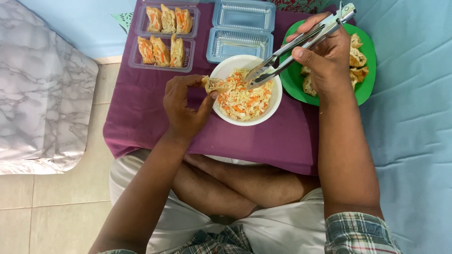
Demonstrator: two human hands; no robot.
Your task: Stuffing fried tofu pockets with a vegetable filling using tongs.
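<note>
Crossed legs (pixel 226 188) are seen nearest, and above them an open fried pocket (pixel 213 84) is pinched in the left hand (pixel 184 106) at the white bowl's (pixel 278 96) rim, mouth turned right toward the shredded filling (pixel 245 99), while metal tongs (pixel 301 42), squeezed almost shut in the right hand (pixel 329 56), slant down-left into it.

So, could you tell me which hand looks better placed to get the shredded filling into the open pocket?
Probably the right hand: it grips the metal tongs, whose tips already reach into the white bowl of shredded filling. The left hand is occupied holding the pocket at the bowl's rim.
</note>
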